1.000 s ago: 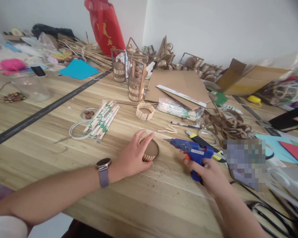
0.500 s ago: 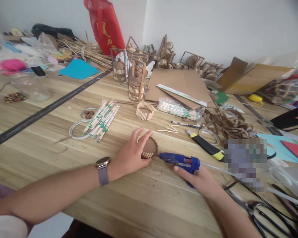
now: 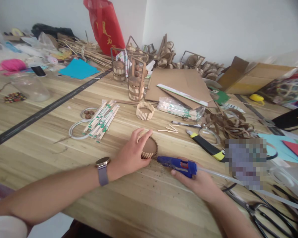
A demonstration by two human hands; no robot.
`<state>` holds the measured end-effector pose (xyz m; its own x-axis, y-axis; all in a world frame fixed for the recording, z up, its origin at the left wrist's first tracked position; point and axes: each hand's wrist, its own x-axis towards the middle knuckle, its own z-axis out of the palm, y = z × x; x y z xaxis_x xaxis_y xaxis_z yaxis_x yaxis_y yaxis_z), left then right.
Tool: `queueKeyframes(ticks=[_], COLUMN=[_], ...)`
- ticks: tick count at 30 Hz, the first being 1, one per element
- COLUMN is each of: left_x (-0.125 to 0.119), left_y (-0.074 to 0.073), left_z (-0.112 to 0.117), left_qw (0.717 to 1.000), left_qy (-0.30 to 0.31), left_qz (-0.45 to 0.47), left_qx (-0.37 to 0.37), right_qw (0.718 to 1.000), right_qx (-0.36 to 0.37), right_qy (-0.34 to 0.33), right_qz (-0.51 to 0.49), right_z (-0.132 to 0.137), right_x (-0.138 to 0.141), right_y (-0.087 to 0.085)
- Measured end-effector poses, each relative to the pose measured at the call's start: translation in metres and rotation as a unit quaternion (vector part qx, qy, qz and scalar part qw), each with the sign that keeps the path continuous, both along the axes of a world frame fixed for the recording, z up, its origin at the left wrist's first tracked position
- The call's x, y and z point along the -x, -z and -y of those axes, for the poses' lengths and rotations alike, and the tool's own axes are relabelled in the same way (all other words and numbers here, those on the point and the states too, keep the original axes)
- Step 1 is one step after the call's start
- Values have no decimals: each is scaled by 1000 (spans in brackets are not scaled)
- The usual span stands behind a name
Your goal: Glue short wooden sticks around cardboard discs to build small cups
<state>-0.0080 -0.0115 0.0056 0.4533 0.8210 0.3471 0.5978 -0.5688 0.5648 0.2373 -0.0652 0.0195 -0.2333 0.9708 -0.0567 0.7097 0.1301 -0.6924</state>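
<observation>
My left hand [image 3: 131, 148] is closed around a small round cardboard basket [image 3: 150, 146] edged with short wooden sticks; its fingers cover the left side. In my right hand [image 3: 196, 181] is a blue hot glue gun [image 3: 177, 164], its nozzle at the basket's lower right rim. A long clear glue stick [image 3: 218, 173] runs out of the gun's back. Behind the basket stands a ring of short wooden sticks [image 3: 145, 111]. Several loose cut sticks [image 3: 172, 128] lie to the right of that ring.
Wrapped chopsticks [image 3: 103, 120] and tape rolls [image 3: 79, 129] lie to the left. A yellow-black utility knife [image 3: 205, 145] and black-handled scissors [image 3: 263, 211] lie to the right. Farther back are cardboard sheets [image 3: 173, 82], finished lidded baskets [image 3: 136, 86] and a red bag [image 3: 105, 28].
The glue gun and my right hand have shifted slightly left and down along the basket's rim. My left hand and the basket stay in place.
</observation>
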Motion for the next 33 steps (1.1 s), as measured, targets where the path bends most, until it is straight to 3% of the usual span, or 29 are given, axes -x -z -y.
queueKeyframes(ticks=[33], left_x=[0], left_y=[0], left_z=[0], left_qw=[1000], left_qy=[9], left_qz=[15], left_qx=[-1], right_qw=[1000], right_qx=[11], right_qy=[21], right_qz=[20], right_z=[1], right_x=[6], right_y=[-6])
